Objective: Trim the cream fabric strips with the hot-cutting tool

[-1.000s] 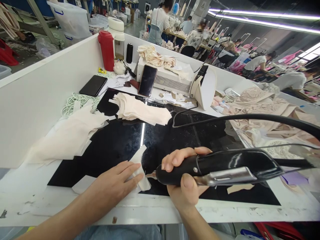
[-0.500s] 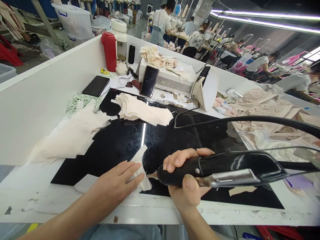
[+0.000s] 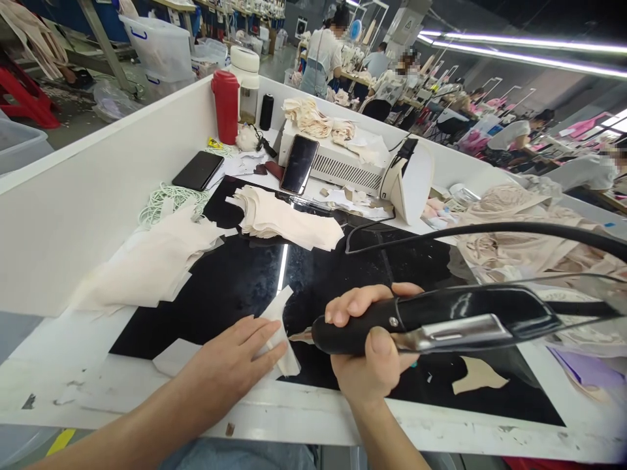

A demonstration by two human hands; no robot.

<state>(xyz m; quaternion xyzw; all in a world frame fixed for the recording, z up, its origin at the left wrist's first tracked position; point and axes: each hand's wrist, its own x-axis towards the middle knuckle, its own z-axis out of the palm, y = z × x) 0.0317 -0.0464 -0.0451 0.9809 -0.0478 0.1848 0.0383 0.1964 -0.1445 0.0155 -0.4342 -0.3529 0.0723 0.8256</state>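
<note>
One white table (image 3: pixel 274 410) is carrying a black sheet (image 3: pixel 323 271). Black tool (image 3: pixel 465 307) is resting in the right hand (image 3: pixel 369 369), grip clamped around it. Left hand (image 3: pixel 234 365), fingers parted, is pressing a cloth strip (image 3: pixel 290 361) near the sheet's front edge. Metal tip (image 3: pixel 302 335) is pointing at the strip.

The tool's housing (image 3: pixel 470 301) appears glossy plastic; its lever (image 3: pixel 463 331) is shiny metal. The cloth piece (image 3: pixel 279 309) looks matt and smooth. The black work surface (image 3: pixel 235 277) is glossy, smudged.
</note>
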